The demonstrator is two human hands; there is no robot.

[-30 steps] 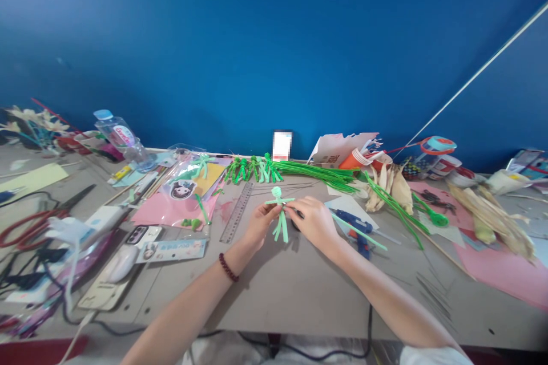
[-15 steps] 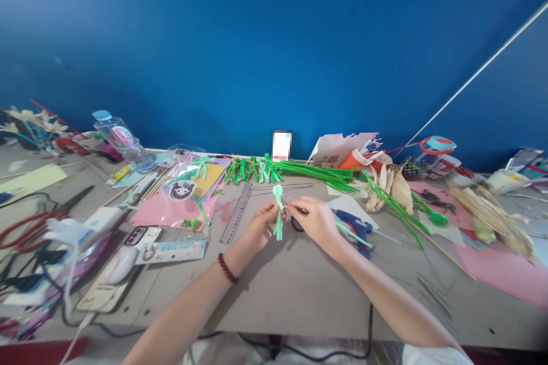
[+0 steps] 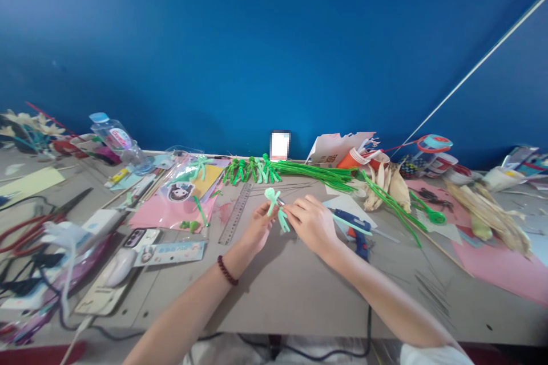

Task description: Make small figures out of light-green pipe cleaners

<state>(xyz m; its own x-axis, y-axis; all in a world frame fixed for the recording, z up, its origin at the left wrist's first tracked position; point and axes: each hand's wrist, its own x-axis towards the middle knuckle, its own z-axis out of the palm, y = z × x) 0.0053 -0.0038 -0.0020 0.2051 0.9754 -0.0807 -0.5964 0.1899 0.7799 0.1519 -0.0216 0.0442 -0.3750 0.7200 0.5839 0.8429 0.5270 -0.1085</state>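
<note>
Nearest, a dark cable [image 3: 325, 358] loops below the front edge of the grey table [image 3: 274, 302]; pale sleeve [image 3: 434, 355] at the right forearm, dark red beaded bracelet [image 3: 227, 271] on the left wrist. Both hands meet above the tabletop, mid-table. Left hand [image 3: 257, 229]: thumb and fingers pinched narrow on a pale-green figure [image 3: 273, 196], round head up, leaning a little left, two legs spread below. Right hand [image 3: 314, 225]: fingers drawn in around a slim metal tool [image 3: 280, 202], its tip at the figure's body; most of it is hidden, kind cannot be told. Just beyond the left hand, a ruler [image 3: 235, 214] lies aslant; right of the right hand, a blue glue gun [image 3: 362, 242] with a pale-green stem [image 3: 351, 222] across it. Farther, a row of small green figures [image 3: 252, 171] adjoins a bundle of green stems [image 3: 317, 174]. Behind them, a small upright screen [image 3: 280, 145], blurred, before the blue wall [image 3: 274, 57].
</note>
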